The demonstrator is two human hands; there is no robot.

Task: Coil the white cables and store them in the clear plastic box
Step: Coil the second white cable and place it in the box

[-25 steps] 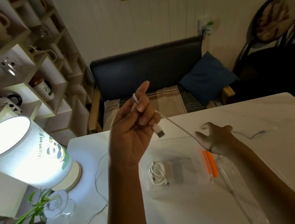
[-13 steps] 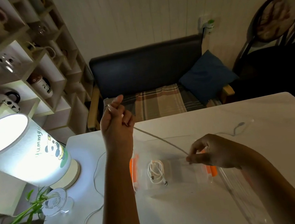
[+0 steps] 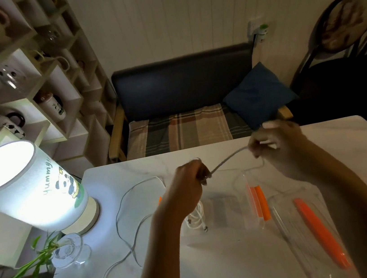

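A white cable (image 3: 228,158) stretches taut between my two hands above the table. My left hand (image 3: 191,176) grips one end in a closed fist. My right hand (image 3: 272,141) pinches the cable farther along, raised near the table's far edge, and a thin loop hangs below it. Under my hands stands the clear plastic box (image 3: 232,205) with orange clips; a coiled white cable (image 3: 197,219) lies inside it. Another white cable (image 3: 130,236) lies loose on the table to the left. The clear lid (image 3: 308,227) with an orange clip rests to the right.
A lit panda lamp (image 3: 29,186) stands at the table's left edge, with a glass stand and a green plant (image 3: 52,251) in front of it. Shelves of mugs fill the left wall. A dark sofa (image 3: 182,87) and a chair stand beyond the white table (image 3: 220,270).
My left hand dropped from in front of the sofa down over the box. My right hand rose and moved away to the far right, drawing the cable out between them.
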